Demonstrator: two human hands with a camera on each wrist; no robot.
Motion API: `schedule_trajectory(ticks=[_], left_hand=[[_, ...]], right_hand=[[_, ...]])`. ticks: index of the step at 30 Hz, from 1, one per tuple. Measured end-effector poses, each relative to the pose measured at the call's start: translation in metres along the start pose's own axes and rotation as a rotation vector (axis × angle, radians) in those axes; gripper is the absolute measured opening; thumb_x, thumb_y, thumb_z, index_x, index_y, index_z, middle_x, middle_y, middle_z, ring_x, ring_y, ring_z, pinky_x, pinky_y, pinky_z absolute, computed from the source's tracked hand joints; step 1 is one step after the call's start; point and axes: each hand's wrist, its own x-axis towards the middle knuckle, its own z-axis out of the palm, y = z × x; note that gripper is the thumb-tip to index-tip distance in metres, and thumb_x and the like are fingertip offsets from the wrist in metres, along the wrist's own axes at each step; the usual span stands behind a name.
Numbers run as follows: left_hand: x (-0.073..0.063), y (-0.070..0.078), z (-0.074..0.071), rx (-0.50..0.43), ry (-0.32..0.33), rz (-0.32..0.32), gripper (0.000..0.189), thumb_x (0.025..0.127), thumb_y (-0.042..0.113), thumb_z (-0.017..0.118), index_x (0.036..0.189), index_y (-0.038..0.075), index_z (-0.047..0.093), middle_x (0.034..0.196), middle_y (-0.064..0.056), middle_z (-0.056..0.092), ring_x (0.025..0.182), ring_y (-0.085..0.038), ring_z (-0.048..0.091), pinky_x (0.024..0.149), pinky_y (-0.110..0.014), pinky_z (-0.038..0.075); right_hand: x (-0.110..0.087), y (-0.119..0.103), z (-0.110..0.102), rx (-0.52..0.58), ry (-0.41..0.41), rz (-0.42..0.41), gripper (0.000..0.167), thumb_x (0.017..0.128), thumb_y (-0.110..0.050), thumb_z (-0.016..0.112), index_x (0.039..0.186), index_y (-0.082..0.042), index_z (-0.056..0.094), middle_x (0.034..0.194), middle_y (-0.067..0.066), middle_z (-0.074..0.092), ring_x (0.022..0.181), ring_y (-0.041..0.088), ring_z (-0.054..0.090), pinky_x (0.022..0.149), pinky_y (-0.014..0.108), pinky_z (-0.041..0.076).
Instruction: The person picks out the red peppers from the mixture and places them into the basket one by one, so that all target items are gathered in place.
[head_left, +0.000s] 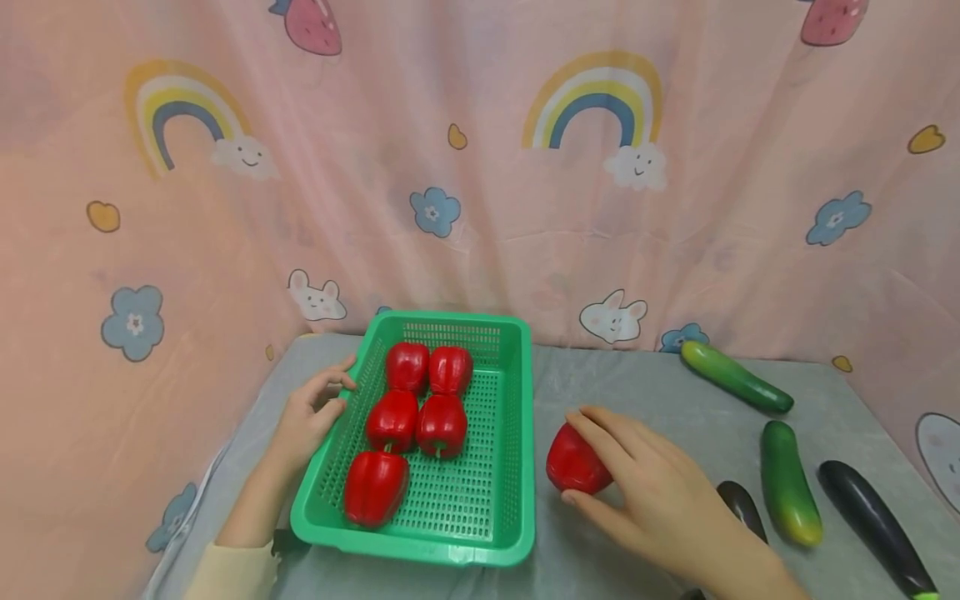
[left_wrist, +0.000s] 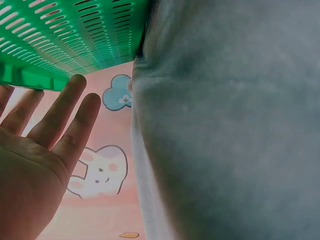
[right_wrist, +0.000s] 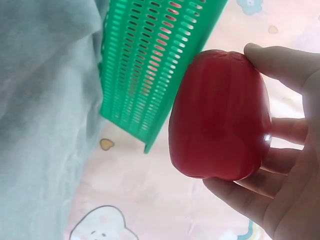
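My right hand (head_left: 648,483) grips a red bell pepper (head_left: 576,462) just right of the green basket (head_left: 525,500). The right wrist view shows that pepper (right_wrist: 220,117) between thumb and fingers, beside the basket's slotted wall (right_wrist: 145,65). Several red bell peppers (head_left: 392,421) lie in the left half of the basket. My left hand (head_left: 309,412) is at the basket's left rim, fingertips at the edge. In the left wrist view its fingers (left_wrist: 62,112) are extended beneath the basket's rim (left_wrist: 35,82).
Right of the basket, on the grey cloth (head_left: 585,383), lie two green cucumbers (head_left: 738,379) and a dark eggplant (head_left: 873,521). Another dark eggplant (head_left: 741,508) is partly hidden by my right arm. A pink patterned curtain (head_left: 495,267) hangs behind.
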Motion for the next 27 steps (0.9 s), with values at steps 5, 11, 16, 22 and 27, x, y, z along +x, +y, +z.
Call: schedule_trajectory(ticks=[5, 11, 16, 22, 27], left_hand=[[0.001, 0.001, 0.0, -0.009, 0.002, 0.012, 0.025, 0.095, -0.015, 0.053, 0.108, 0.001, 0.066, 0.157, -0.022, 0.058, 0.118, -0.048, 0.067, 0.089, -0.021, 0.051], [0.001, 0.0, 0.0, -0.018, -0.003, 0.014, 0.025, 0.096, -0.015, 0.053, 0.109, 0.001, 0.067, 0.158, -0.022, 0.058, 0.117, -0.048, 0.067, 0.088, -0.02, 0.053], [0.0, 0.0, 0.0, -0.028, -0.009, 0.011, 0.024, 0.096, -0.014, 0.054, 0.109, 0.001, 0.067, 0.158, -0.022, 0.057, 0.114, -0.046, 0.069, 0.085, -0.022, 0.056], [0.0, 0.0, 0.0, -0.012, 0.003, 0.025, 0.025, 0.095, -0.015, 0.054, 0.108, 0.001, 0.067, 0.157, -0.022, 0.058, 0.118, -0.047, 0.067, 0.088, -0.02, 0.054], [0.0, -0.001, 0.0, -0.001, 0.006, 0.039, 0.026, 0.094, -0.016, 0.055, 0.108, 0.001, 0.068, 0.156, -0.025, 0.058, 0.126, -0.041, 0.065, 0.093, -0.018, 0.052]], right_hand=[[0.008, -0.004, -0.002, 0.009, -0.002, -0.005, 0.088, 0.081, -0.047, 0.094, 0.155, -0.017, 0.059, 0.147, 0.007, 0.065, 0.123, 0.028, 0.068, 0.084, 0.048, 0.065], [0.017, -0.01, -0.003, 0.021, 0.021, -0.052, 0.085, 0.085, -0.05, 0.091, 0.155, -0.016, 0.059, 0.148, 0.008, 0.064, 0.126, 0.028, 0.067, 0.088, 0.048, 0.065], [0.024, -0.014, -0.001, 0.03, 0.053, -0.097, 0.081, 0.089, -0.05, 0.087, 0.156, -0.014, 0.058, 0.147, 0.009, 0.065, 0.126, 0.028, 0.067, 0.09, 0.048, 0.064], [0.033, -0.019, 0.002, 0.043, 0.054, -0.115, 0.082, 0.088, -0.049, 0.088, 0.155, -0.013, 0.059, 0.148, 0.009, 0.064, 0.127, 0.028, 0.067, 0.091, 0.047, 0.064], [0.041, -0.025, 0.005, 0.048, 0.081, -0.165, 0.082, 0.087, -0.046, 0.089, 0.155, -0.011, 0.059, 0.148, 0.012, 0.065, 0.127, 0.031, 0.067, 0.094, 0.049, 0.063]])
